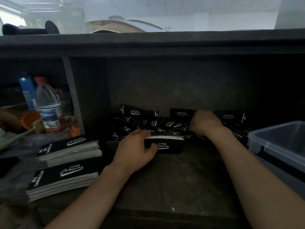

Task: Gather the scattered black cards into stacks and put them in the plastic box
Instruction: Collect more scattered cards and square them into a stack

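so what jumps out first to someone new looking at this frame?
The heap of scattered black cards at the back of the dark shelf, with the left hand gripping a partly built stack and the right hand reaching into the heap. Next, two finished stacks at the left, and the plastic box at the right edge.

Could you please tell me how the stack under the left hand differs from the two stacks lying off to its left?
The held stack is gripped by the left hand; the two left stacks lie untouched. The held stack looks thinner. It sits beside the scattered cards, the others apart. All show the same white logo on black.
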`<state>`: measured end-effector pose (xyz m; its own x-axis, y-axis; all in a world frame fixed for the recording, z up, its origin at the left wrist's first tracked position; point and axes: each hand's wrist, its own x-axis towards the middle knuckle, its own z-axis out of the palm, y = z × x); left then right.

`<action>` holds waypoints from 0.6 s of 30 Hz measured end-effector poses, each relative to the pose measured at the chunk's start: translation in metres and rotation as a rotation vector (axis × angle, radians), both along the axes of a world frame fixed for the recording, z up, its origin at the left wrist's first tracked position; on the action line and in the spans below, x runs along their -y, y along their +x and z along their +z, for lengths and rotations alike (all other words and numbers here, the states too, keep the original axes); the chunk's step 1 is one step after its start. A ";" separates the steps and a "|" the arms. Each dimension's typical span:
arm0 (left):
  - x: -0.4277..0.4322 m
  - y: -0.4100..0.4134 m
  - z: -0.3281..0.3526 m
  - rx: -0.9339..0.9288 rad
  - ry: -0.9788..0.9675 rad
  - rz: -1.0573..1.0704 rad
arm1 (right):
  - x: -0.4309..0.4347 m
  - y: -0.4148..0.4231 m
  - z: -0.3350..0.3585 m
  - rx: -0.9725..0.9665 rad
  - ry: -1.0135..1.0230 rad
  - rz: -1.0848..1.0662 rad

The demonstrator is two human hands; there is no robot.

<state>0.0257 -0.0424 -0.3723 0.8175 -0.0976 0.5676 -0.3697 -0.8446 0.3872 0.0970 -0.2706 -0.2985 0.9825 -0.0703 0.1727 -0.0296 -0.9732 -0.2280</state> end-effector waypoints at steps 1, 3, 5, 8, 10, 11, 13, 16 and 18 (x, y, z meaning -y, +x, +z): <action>0.000 0.000 0.000 0.000 -0.014 0.012 | 0.002 0.000 0.005 0.047 0.109 0.045; -0.001 0.001 0.001 -0.014 -0.045 0.015 | 0.000 -0.005 0.010 -0.038 0.321 0.310; -0.001 0.001 0.002 -0.052 -0.081 -0.026 | -0.011 -0.016 0.008 -0.265 0.502 0.550; 0.001 0.000 0.003 -0.087 -0.084 -0.062 | -0.028 0.000 -0.001 -0.409 0.829 0.576; 0.002 -0.003 0.005 -0.082 -0.060 -0.025 | -0.038 0.028 -0.008 -0.265 0.870 0.477; 0.002 -0.005 0.005 -0.067 -0.046 0.001 | -0.043 0.041 -0.012 -0.169 0.763 0.445; 0.001 -0.005 0.005 -0.020 -0.019 0.056 | -0.057 0.054 -0.019 -0.090 0.524 0.469; -0.002 -0.003 0.003 0.017 -0.021 0.107 | -0.069 0.068 -0.029 -0.180 0.304 0.551; -0.002 -0.002 0.003 0.014 -0.008 0.109 | -0.066 0.070 -0.032 -0.234 0.186 0.537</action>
<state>0.0239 -0.0401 -0.3688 0.8152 -0.0041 0.5792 -0.2809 -0.8773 0.3892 0.1669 -0.2047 -0.3302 0.8993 0.4368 -0.0196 0.3841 -0.8107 -0.4417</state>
